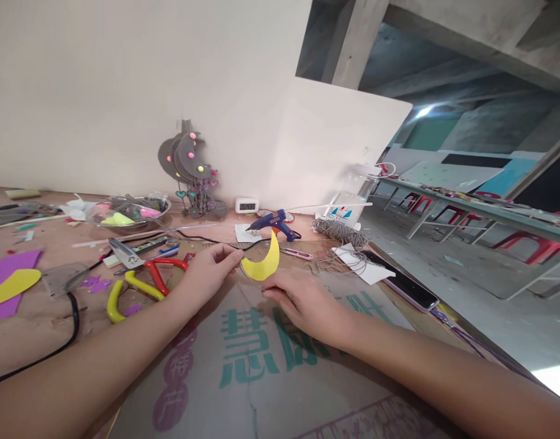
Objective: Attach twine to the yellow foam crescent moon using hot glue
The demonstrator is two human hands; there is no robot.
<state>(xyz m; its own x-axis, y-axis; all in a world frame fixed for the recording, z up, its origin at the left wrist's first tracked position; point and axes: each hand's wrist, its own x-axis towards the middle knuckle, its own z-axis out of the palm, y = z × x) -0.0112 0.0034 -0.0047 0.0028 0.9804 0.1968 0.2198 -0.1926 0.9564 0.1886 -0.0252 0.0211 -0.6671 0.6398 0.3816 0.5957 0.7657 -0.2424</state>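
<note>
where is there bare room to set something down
The printed sheet, bordered by the left hand, right hand and their forearms, looks bare. Crowded: scissors and purple sheet leftward, glue gun and clock behind, yarn and phone rightward.

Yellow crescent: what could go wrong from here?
The yellow crescent looks thin, and the left hand and right hand have it by the edge; uneven pressure might crease it. The glue gun lies just beyond; if it is hot, which I cannot tell, a touch could burn. Loose strands of gray yarn trail near the right hand and could snag.
</note>
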